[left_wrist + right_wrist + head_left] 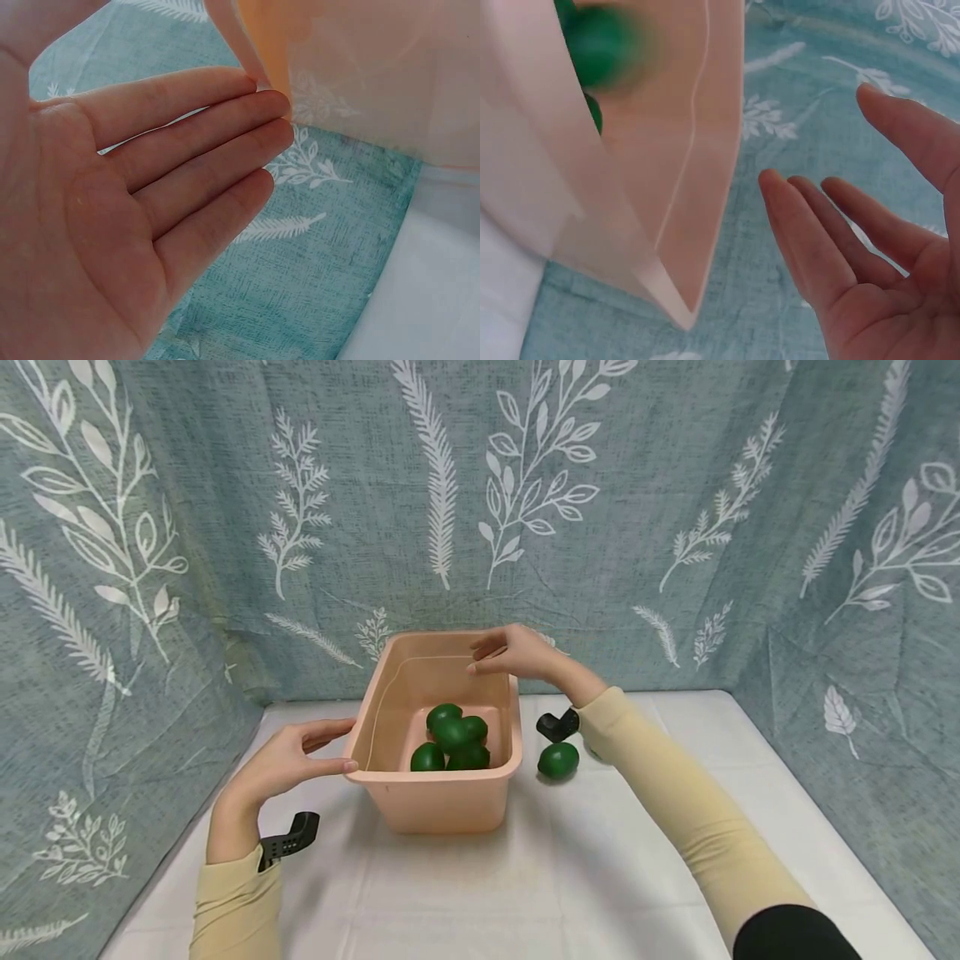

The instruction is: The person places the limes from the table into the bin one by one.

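A peach-coloured plastic bin (442,802) stands on the white table, and several green limes (453,735) lie together on its floor. My left hand (288,764) is at the bin's left side, with straight fingertips touching near the rim and the thumb by the front left corner. In the left wrist view, the palm and straight fingers of that left hand (142,195) show beside the bin wall. Over the bin's back right rim hovers my right hand (517,653), fingers spread and holding nothing. A blurred green lime (604,49) appears inside the bin in the right wrist view.
To the right of the bin, a single lime (558,761) lies on the white tablecloth (450,893). Something pale green is mostly hidden behind the right sleeve (675,802). A teal curtain (360,510) with white leaf prints surrounds the table's back and sides.
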### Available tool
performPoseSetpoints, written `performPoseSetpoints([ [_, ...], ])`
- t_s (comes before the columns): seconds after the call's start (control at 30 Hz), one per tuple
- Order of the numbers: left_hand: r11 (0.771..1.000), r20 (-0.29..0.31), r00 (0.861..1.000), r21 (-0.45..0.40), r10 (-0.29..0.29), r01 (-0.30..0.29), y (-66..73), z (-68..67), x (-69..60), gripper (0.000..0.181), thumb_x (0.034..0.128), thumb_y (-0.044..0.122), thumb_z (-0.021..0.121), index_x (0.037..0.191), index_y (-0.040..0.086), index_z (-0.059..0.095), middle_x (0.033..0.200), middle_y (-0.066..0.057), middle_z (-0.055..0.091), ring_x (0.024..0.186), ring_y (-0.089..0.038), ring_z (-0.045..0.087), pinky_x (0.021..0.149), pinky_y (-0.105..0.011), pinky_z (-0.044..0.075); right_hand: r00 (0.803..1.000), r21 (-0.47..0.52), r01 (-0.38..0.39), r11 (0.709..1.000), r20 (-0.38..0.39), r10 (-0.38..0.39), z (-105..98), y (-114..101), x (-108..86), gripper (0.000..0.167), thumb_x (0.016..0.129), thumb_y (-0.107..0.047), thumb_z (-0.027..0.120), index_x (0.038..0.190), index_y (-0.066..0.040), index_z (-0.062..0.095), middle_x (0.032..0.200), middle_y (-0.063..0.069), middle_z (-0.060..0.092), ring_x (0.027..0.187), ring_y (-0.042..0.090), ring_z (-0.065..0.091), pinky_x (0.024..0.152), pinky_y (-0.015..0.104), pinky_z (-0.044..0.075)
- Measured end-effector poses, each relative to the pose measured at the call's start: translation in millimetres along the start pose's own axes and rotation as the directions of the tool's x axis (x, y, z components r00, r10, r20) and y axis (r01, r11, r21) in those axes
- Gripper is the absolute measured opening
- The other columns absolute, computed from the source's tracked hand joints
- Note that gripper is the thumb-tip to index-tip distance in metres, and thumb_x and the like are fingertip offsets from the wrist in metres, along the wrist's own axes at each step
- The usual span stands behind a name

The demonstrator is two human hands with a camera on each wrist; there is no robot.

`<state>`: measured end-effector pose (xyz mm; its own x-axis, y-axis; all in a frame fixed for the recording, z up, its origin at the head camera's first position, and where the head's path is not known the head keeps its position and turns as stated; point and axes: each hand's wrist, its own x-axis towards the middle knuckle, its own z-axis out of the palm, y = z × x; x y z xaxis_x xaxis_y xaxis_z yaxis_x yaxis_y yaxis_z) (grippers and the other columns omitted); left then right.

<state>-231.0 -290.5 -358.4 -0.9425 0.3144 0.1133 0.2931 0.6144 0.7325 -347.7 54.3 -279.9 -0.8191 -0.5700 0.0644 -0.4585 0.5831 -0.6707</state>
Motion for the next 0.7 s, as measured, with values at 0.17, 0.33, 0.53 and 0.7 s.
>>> performPoseSetpoints([
  [0.17,1.0,0.006,1.0,0.004,0.001,-0.001,1.1,-0.1,0.5,0.068,0.0823,0.038,0.073,0.139,0.01,0.049,0.142,-0.013,0.049,0.135,-0.04,0.037,0.108,-0.057,0.037,0.999,-0.008,-0.011,1.0,-0.03,0.011,-8.4,4.5,-8.8,0.052,0.086,-0.037,0.069,0.132,-0.015,0.057,0.126,0.007,0.062,0.117,0.022,0.057,0.095,0.039,0.052],
  [0.33,1.0,0.007,1.0,0.01,0.0,0.0,3.1,-0.8,-0.1,0.068,0.0824,0.039,0.073,0.139,0.01,0.049,0.142,-0.013,0.048,0.135,-0.04,0.037,0.107,-0.057,0.037,0.997,-0.014,-0.032,0.999,-0.073,0.031,-18.2,19.3,-22.6,0.054,0.086,-0.038,0.07,0.133,-0.015,0.056,0.126,0.008,0.062,0.116,0.023,0.058,0.092,0.038,0.054],
  [0.53,1.0,0.008,1.0,0.011,0.004,-0.005,4.2,-1.0,-0.6,0.068,0.0826,0.038,0.073,0.139,0.009,0.048,0.141,-0.013,0.049,0.135,-0.04,0.038,0.106,-0.057,0.038,0.989,0.005,-0.087,0.996,-0.123,0.087,-28.4,47.2,-42.1,0.057,0.086,-0.039,0.07,0.134,-0.014,0.054,0.128,0.01,0.06,0.116,0.027,0.059,0.093,0.04,0.053],
  [0.7,1.0,0.008,1.0,0.006,0.01,-0.01,3.6,-0.5,-0.1,0.067,0.083,0.037,0.073,0.139,0.01,0.049,0.141,-0.013,0.049,0.135,-0.04,0.038,0.106,-0.057,0.039,0.983,0.0,-0.122,0.992,-0.136,0.121,-35.0,74.7,-59.9,0.058,0.087,-0.038,0.068,0.136,-0.011,0.052,0.131,0.014,0.057,0.118,0.032,0.057,0.094,0.043,0.053],
])
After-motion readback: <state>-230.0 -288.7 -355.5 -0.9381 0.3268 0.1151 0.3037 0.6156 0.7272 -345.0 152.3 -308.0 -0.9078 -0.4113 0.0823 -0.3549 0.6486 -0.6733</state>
